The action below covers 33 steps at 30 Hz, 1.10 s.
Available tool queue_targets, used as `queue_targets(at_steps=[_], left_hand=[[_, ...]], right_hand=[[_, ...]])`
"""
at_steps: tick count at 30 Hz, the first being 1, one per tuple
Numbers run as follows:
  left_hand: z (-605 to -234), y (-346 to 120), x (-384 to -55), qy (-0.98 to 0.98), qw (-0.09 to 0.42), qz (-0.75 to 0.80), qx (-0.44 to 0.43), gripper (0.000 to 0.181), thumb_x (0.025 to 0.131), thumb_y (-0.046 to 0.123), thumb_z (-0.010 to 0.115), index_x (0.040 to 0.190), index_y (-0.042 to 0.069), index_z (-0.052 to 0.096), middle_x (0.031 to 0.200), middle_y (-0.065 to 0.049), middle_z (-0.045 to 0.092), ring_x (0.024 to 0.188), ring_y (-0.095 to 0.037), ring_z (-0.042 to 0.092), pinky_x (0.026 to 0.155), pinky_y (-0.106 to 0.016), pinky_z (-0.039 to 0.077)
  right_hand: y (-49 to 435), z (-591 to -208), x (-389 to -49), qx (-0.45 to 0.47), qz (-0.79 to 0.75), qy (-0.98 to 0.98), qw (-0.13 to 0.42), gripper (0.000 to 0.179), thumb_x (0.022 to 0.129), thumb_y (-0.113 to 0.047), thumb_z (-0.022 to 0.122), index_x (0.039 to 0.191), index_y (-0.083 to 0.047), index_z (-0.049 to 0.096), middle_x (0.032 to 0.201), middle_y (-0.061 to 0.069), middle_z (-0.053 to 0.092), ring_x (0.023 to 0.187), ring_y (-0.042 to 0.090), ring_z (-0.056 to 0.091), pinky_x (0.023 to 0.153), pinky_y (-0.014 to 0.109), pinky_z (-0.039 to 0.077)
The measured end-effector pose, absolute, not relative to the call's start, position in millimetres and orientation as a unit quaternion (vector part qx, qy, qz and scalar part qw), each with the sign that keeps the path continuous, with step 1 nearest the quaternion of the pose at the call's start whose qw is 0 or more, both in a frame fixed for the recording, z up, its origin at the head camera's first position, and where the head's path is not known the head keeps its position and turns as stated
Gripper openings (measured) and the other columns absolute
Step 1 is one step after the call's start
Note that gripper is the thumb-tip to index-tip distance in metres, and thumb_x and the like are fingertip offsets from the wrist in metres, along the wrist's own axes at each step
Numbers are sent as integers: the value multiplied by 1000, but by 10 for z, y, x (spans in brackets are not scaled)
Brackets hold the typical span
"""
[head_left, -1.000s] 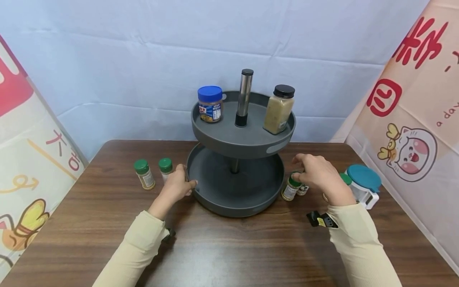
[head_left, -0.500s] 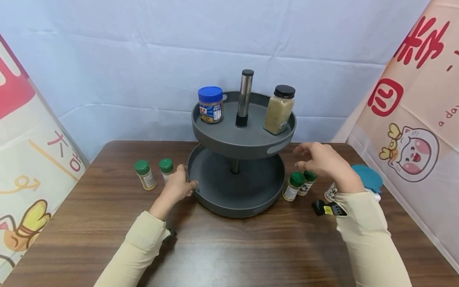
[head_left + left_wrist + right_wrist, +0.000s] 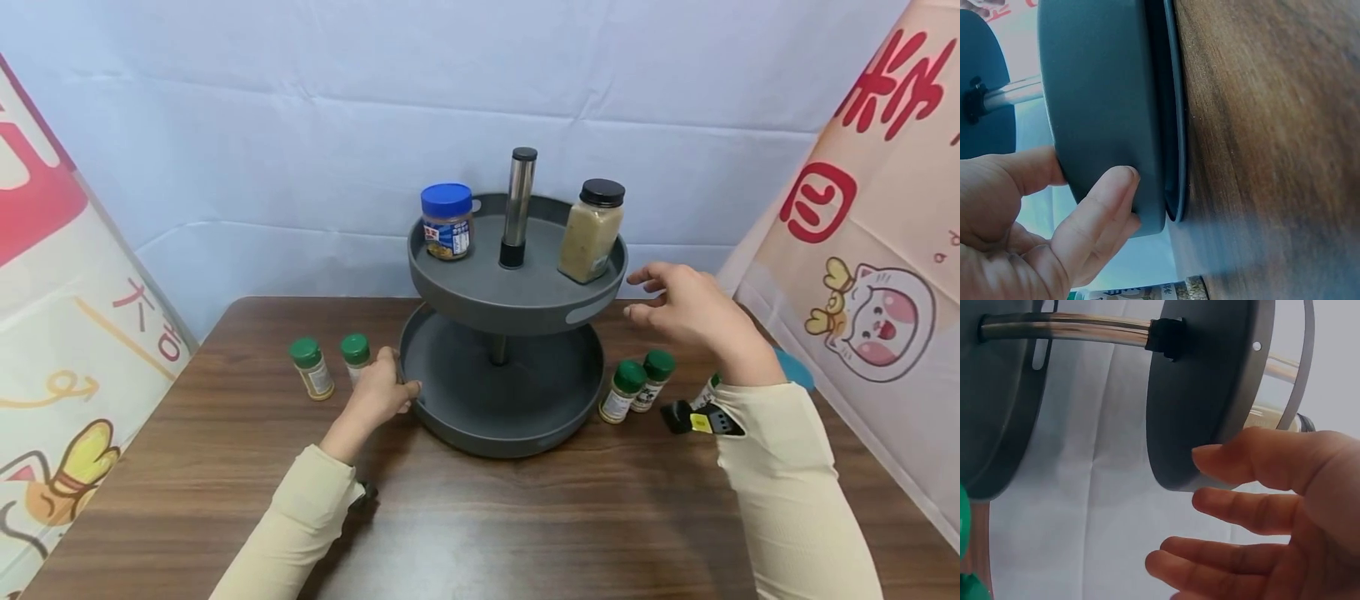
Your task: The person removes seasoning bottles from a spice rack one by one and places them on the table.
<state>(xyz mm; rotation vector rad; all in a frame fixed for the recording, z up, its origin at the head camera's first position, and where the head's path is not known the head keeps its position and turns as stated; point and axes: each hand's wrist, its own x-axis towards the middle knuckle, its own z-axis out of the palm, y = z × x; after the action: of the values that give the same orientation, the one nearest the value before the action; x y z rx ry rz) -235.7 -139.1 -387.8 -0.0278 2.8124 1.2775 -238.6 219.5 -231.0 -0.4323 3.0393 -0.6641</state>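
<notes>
A grey two-tier lazy Susan (image 3: 498, 443) with a metal centre post stands on the table. My left hand (image 3: 375, 389) grips the left wall of its lower tier; in the left wrist view one digit hooks over the rim and others lie along the outer wall (image 3: 1097, 94). Raised at the right, my right hand (image 3: 693, 312) holds nothing. Its loosely bent fingers are right beside the upper tier (image 3: 510, 315), and the right wrist view shows thumb and index finger (image 3: 1247, 509) close to that wall. The upper tier carries a blue-lidded jar (image 3: 447, 225) and a black-lidded square jar (image 3: 592, 237).
Two green-lidded seasoning bottles (image 3: 311, 371) stand left of the lazy Susan. Two more green-lidded bottles (image 3: 618, 398) stand at its right. A blue-lidded container (image 3: 795, 368) is mostly hidden behind the right forearm. A white cloth (image 3: 300, 167) hangs behind the table.
My right hand has risen from over the green-lidded bottles at the right to beside the upper tier. My left hand keeps its hold on the lower tier. The view has shifted slightly.
</notes>
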Motion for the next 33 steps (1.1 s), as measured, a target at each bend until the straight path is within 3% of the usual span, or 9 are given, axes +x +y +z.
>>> queue_targets(at_steps=[7,19,28,33], left_hand=[[-3866,-1387,-2351,913,25,408,-2,58,85,10,65,130,-8,33,65,-9,59,50,-13,60,50,-27,48],[-3851,-1396,-2358,919,30,394,2,59,86,11,65,131,-9,32,65,-8,59,53,-14,60,52,-28,49],[-3860,-1390,-2362,918,32,396,1,60,87,12,65,132,-8,31,67,-9,59,54,-14,61,53,-29,49],[-3850,-1393,-2363,918,33,395,0,60,87,12,64,132,-8,31,67,-9,59,55,-15,61,53,-29,49]], right_hand=[[2165,-2185,-2437,-144,-200,969,-36,43,85,-19,65,121,3,53,114,31,54,102,44,54,84,56,40],[2171,-1944,-2465,-123,-196,973,-20,60,87,-30,64,132,2,41,124,33,46,109,47,47,85,59,36],[2069,-1825,-2441,-107,-244,958,-107,55,89,-27,61,133,0,43,126,31,46,109,46,50,83,59,40],[2004,-1786,-2462,-102,-262,952,-121,58,89,-30,59,137,-2,41,129,29,46,111,43,50,85,59,39]])
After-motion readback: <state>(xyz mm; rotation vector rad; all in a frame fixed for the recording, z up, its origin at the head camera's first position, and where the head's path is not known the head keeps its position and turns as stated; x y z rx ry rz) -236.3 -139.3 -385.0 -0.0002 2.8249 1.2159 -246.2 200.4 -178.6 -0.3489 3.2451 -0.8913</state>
